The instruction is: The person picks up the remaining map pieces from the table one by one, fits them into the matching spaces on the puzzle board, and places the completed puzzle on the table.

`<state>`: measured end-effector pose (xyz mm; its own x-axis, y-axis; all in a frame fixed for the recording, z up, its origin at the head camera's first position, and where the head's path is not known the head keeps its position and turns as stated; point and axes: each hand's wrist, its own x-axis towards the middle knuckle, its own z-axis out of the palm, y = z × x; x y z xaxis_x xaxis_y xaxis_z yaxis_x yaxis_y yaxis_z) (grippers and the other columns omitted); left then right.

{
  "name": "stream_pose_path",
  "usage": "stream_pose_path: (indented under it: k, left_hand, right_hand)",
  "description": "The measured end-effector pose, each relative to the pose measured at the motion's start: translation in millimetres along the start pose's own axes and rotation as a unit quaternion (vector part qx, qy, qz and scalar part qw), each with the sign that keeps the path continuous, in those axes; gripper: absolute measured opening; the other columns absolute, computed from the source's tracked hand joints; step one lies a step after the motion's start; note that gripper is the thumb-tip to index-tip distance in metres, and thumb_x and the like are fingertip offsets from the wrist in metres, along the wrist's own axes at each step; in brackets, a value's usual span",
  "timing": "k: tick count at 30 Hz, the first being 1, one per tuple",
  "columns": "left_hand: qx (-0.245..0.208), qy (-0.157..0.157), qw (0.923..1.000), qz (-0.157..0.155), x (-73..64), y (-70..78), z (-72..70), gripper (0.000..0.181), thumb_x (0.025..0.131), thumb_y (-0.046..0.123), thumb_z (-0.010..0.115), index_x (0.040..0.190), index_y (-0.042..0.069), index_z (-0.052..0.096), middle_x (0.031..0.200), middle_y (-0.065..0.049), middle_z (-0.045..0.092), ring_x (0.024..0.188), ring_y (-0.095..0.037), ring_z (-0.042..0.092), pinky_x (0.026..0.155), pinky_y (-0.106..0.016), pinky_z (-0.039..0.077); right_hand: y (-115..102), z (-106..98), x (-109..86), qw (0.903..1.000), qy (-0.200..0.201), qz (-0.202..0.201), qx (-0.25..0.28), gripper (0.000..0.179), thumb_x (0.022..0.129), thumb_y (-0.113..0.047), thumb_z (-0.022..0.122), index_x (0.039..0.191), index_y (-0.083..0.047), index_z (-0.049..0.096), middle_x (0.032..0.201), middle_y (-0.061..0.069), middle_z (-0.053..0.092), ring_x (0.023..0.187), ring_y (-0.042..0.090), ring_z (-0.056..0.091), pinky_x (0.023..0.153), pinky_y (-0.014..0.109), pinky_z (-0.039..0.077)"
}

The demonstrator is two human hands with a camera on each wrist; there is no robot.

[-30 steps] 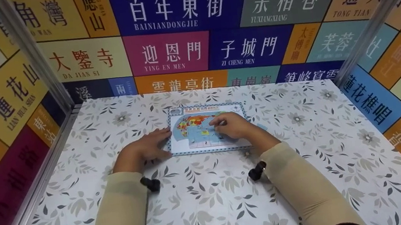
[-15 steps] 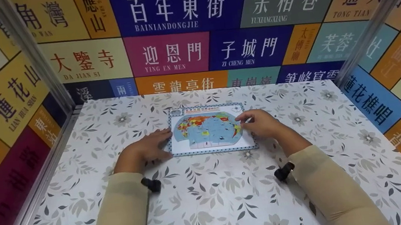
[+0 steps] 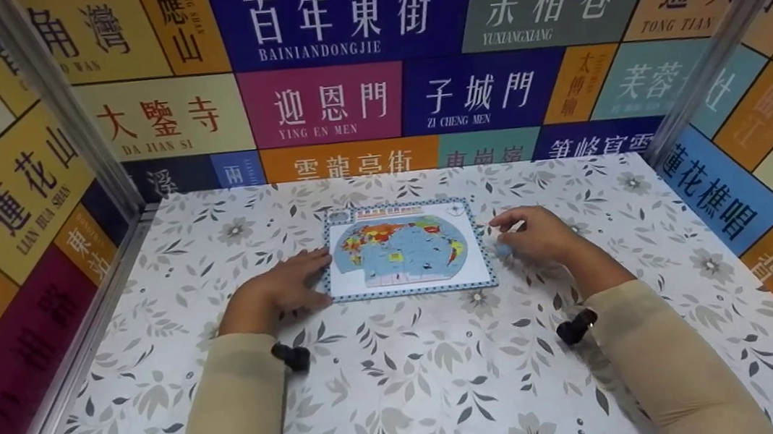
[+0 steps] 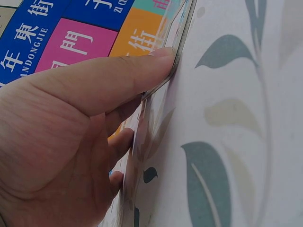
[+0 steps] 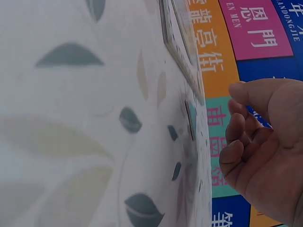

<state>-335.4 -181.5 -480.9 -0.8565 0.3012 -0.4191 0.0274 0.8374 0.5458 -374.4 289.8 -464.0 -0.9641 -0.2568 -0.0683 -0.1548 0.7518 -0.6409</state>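
A world map jigsaw puzzle (image 3: 404, 248) lies flat in a blue dotted frame in the middle of the head view. Its lower left part of the map shows white. My left hand (image 3: 285, 281) rests along the frame's left edge. In the left wrist view its thumb (image 4: 163, 53) touches the board's near corner, the fingers lying along the side. A loose blue puzzle piece (image 3: 504, 249) lies on the table right of the board, partly under my right hand (image 3: 538, 235). In the right wrist view that hand is raised, fingers loosely bent with nothing between them; the piece (image 5: 191, 118) lies below.
A white table (image 3: 406, 389) with a leaf and flower print carries the board. Walls of coloured street-name panels (image 3: 323, 104) close it in at the back and both sides. Metal posts (image 3: 89, 127) stand at the back corners. Both wrists wear small black cameras (image 3: 577, 327).
My right hand has moved right, from over the map to beside the board. The map's right side is uncovered. The left hand has stayed in place.
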Motion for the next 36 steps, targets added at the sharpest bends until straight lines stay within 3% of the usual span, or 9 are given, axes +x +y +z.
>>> stream_pose_path:
  k: [6, 17, 23, 31, 36]
  left_hand:
    - [-0.006, -0.001, 1.0000, 0.000, -0.6, 0.1, 0.3, 0.088, 0.081, 0.047, 0.077, 0.152, 0.049, 0.025, 0.166, 0.020, 0.007, 0.157, -0.021, -0.002, 0.125, -0.060, 0.002]
    - [-0.002, 0.000, 1.0000, -0.005, 0.6, -0.4, 0.1, 0.088, 0.080, 0.048, 0.077, 0.151, 0.051, 0.025, 0.165, 0.023, 0.007, 0.157, -0.020, -0.002, 0.125, -0.058, 0.003]
    - [-0.011, -0.005, 0.9998, -0.015, 0.2, 1.4, -1.1, 0.089, 0.080, 0.049, 0.078, 0.150, 0.053, 0.025, 0.165, 0.023, 0.007, 0.157, -0.021, -0.003, 0.124, -0.060, 0.001]
    - [-0.007, -0.006, 0.9997, -0.024, 0.5, 1.9, -1.2, 0.089, 0.079, 0.050, 0.078, 0.150, 0.054, 0.024, 0.164, 0.025, 0.007, 0.157, -0.018, -0.003, 0.125, -0.058, 0.001]
    - [-0.006, -0.003, 0.9999, -0.011, 0.4, 0.5, -0.3, 0.090, 0.079, 0.049, 0.078, 0.151, 0.051, 0.024, 0.165, 0.024, 0.007, 0.157, -0.019, -0.003, 0.125, -0.059, 0.002]
  right_hand:
    - [8, -2, -0.5, 0.9994, 0.002, 0.030, -0.015, 0.035, 0.093, -0.030, 0.067, 0.126, -0.020, 0.066, 0.120, 0.008, 0.062, 0.096, 0.026, 0.058, 0.076, 0.034, 0.050]
    - [13, 5, 0.0, 0.9943, -0.031, 0.098, -0.027, 0.053, 0.083, -0.044, 0.077, 0.126, -0.016, 0.063, 0.124, 0.012, 0.060, 0.108, 0.028, 0.055, 0.094, 0.042, 0.048]
    - [12, 5, -1.1, 0.9926, -0.040, 0.109, -0.037, 0.061, 0.079, -0.045, 0.080, 0.129, -0.016, 0.062, 0.131, 0.014, 0.057, 0.118, 0.031, 0.053, 0.104, 0.049, 0.044]
    - [10, 6, -3.7, 0.9925, -0.046, 0.110, -0.026, 0.058, 0.079, -0.037, 0.082, 0.129, -0.014, 0.062, 0.133, 0.013, 0.059, 0.122, 0.030, 0.053, 0.107, 0.048, 0.043]
    - [9, 4, -6.4, 0.9921, -0.051, 0.114, -0.010, 0.057, 0.079, -0.032, 0.082, 0.129, -0.013, 0.062, 0.134, 0.012, 0.059, 0.123, 0.030, 0.054, 0.106, 0.046, 0.045]
